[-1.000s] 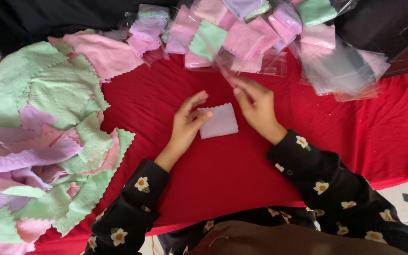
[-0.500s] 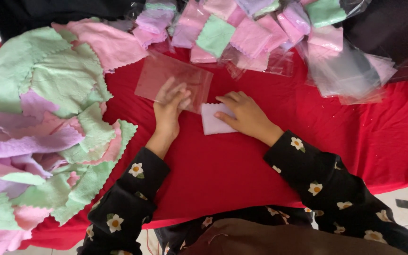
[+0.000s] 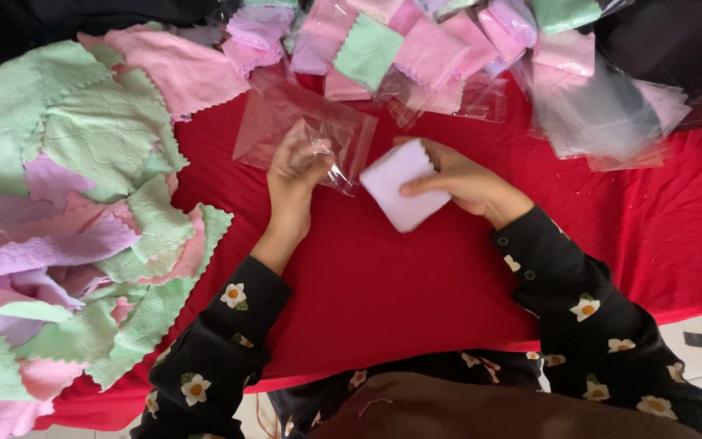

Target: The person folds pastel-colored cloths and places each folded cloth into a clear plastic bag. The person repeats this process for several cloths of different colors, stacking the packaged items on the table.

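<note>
Change since half a second ago: the clear plastic bag, then lying flat above the left hand, is now lifted at its near edge, the left fingers pinched together on it. The folded pale-lilac cloth, then pressed to the table, is now raised and tilted, clamped between thumb and fingers of the right hand, one corner just beside the bag's edge. Judgement: cloth and bag are being brought together at frame centre.

Surface: a red table cover. Loose green, pink and lilac cloths are heaped at left. Bagged folded cloths lie along the top edge. Pale floor shows at lower right.
</note>
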